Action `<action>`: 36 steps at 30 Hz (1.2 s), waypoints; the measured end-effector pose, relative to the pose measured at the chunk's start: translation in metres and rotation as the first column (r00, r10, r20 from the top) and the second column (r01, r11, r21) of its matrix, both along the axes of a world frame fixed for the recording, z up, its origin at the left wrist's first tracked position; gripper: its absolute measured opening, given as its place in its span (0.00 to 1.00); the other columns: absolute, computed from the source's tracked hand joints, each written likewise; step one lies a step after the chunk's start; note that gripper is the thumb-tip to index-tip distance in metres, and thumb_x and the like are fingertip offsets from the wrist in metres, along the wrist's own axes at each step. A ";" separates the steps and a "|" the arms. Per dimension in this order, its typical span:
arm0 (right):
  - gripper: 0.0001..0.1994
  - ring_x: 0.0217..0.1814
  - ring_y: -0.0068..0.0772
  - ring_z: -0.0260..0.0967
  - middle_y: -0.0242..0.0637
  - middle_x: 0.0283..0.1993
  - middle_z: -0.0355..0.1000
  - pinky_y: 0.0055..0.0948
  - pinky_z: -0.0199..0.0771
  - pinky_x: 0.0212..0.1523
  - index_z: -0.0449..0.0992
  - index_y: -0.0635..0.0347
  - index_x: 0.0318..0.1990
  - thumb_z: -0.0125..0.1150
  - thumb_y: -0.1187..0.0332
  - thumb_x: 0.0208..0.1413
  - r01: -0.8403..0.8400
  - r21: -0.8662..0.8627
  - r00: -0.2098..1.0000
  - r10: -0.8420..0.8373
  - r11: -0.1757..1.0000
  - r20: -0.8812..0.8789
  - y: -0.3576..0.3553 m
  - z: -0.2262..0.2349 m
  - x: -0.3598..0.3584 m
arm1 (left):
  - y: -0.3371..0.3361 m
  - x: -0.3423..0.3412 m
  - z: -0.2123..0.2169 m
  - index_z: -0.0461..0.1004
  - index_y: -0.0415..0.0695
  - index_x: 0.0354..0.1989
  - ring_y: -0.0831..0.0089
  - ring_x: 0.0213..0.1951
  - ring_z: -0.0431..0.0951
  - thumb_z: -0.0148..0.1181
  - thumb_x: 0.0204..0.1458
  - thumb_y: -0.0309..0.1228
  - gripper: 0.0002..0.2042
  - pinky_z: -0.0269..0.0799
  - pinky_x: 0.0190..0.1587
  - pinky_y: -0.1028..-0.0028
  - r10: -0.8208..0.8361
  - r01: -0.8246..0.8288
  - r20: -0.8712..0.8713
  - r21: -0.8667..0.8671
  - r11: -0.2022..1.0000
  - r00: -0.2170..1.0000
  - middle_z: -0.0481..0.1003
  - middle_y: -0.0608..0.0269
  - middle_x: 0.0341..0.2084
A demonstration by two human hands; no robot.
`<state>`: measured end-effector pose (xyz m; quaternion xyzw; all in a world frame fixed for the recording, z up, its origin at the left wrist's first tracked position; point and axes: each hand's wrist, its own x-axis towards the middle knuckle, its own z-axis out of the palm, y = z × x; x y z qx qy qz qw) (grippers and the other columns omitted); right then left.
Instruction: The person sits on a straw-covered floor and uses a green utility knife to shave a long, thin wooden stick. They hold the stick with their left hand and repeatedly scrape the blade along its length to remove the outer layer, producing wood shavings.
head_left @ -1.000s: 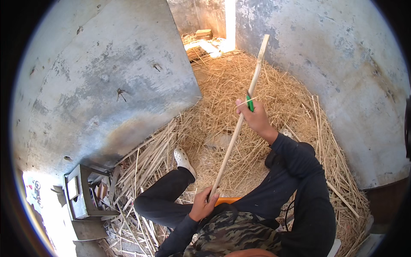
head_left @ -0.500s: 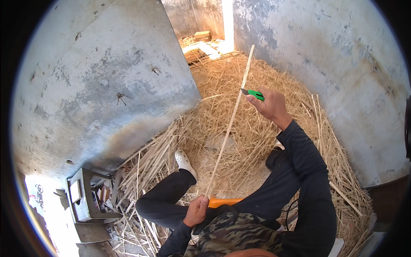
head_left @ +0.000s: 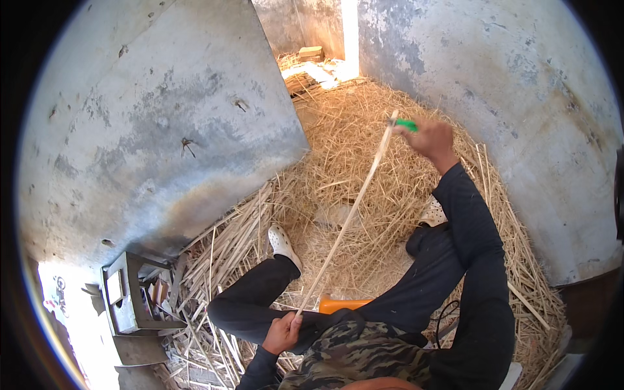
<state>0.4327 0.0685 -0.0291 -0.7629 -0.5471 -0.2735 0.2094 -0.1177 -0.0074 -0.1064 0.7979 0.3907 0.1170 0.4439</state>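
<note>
A long, thin, pale strip of split bamboo or cane (head_left: 350,218) slants from near my lap up over the shavings. Its lower end is gripped in my left hand (head_left: 282,333), which is closed beside my left thigh. With my arm stretched forward, my right hand (head_left: 432,140) is closed round a green-handled utility knife (head_left: 406,125). The knife's blade meets the strip close to its far end; motion blurs the blade and my fingers.
Straw-like shavings (head_left: 351,162) cover the floor, with loose strips (head_left: 240,227) heaped at the left. Grey walls (head_left: 487,84) flank me. A small wooden cabinet (head_left: 133,299) stands at the lower left. Something orange (head_left: 341,303) lies between my legs, and a brick (head_left: 311,53) sits far back.
The knife has slid along the strip to near its far end as my right hand moved outward to the right. My left hand has shifted down and left, drawing the strip nearer.
</note>
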 end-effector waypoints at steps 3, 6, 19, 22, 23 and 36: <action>0.36 0.12 0.31 0.61 0.31 0.10 0.61 0.34 0.58 0.14 0.78 0.52 0.25 0.38 0.29 0.56 0.306 -0.004 0.938 -0.302 0.952 -0.170 -0.010 0.003 0.065 | -0.016 -0.038 -0.015 0.66 0.42 0.23 0.50 0.14 0.68 0.52 0.62 0.36 0.16 0.60 0.19 0.61 -0.137 0.142 -0.086 0.064 0.988 0.987 0.63 0.51 0.10; 0.38 0.14 0.26 0.63 0.29 0.11 0.62 0.31 0.59 0.15 0.82 0.52 0.31 0.35 0.29 0.57 0.346 -0.061 0.904 -0.350 0.936 -0.246 -0.023 -0.020 0.085 | -0.033 -0.046 -0.018 0.66 0.42 0.23 0.48 0.15 0.68 0.51 0.62 0.36 0.16 0.61 0.19 0.61 -0.069 0.067 -0.107 -0.030 0.997 0.992 0.64 0.51 0.11; 0.25 0.24 0.21 0.62 0.27 0.22 0.64 0.29 0.64 0.27 0.76 0.59 0.32 0.58 0.41 0.56 -0.526 0.108 0.312 0.309 0.844 -0.898 0.010 -0.037 -0.117 | 0.034 0.114 0.006 0.65 0.37 0.27 0.68 0.16 0.62 0.51 0.62 0.37 0.16 0.57 0.21 0.66 0.172 -0.178 0.175 0.018 0.984 0.969 0.62 0.55 0.13; 0.23 0.18 0.16 0.58 0.24 0.18 0.61 0.22 0.59 0.21 0.74 0.60 0.30 0.58 0.46 0.58 -0.458 0.277 -0.092 0.265 0.845 -0.960 0.015 -0.052 -0.131 | 0.034 0.133 0.012 0.66 0.37 0.28 0.65 0.15 0.64 0.54 0.61 0.37 0.15 0.58 0.21 0.66 0.124 -0.134 0.134 0.066 0.989 0.983 0.63 0.54 0.12; 0.22 0.16 0.15 0.56 0.23 0.16 0.60 0.20 0.57 0.19 0.74 0.60 0.30 0.58 0.48 0.59 -0.400 0.311 -0.232 0.233 0.862 -0.944 0.016 -0.054 -0.133 | 0.034 0.136 0.013 0.67 0.38 0.28 0.64 0.15 0.65 0.54 0.61 0.37 0.15 0.58 0.21 0.66 0.102 -0.112 0.120 0.089 0.990 0.988 0.64 0.54 0.12; 0.19 0.09 0.13 0.48 0.20 0.13 0.54 0.17 0.50 0.09 0.70 0.56 0.27 0.52 0.51 0.64 0.032 0.417 -0.317 0.404 0.909 -0.858 0.024 -0.043 -0.050 | 0.003 0.081 -0.002 0.68 0.41 0.40 0.86 0.20 0.62 0.46 0.66 0.40 0.13 0.58 0.23 0.84 0.023 0.183 0.279 -0.687 0.703 0.960 0.64 0.73 0.20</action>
